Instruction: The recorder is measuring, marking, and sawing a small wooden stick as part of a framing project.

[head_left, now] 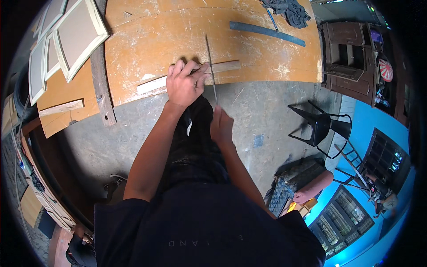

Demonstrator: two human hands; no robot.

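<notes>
My left hand (185, 82) is closed over a narrow wooden strip (153, 85), pressing it onto the orange-brown tabletop (151, 38) at its near edge. The strip slants slightly upward to the right and comes out again past my fingers. In my right hand (221, 124), just off the table edge, is the grip of a handsaw (211, 64), mostly hidden by my fingers. Its thin blade appears edge-on and points away from me, crossing the strip right beside my left fingertips. How deep the blade sits in the wood cannot be made out.
A blue-grey ruler (267, 34), a blue pen (272, 20) and a dark cloth (291, 12) lie at the far right of the table. Pale wooden frames (79, 38) and a dark plank (98, 73) lie left. A black metal chair (318, 129) stands on the floor at right.
</notes>
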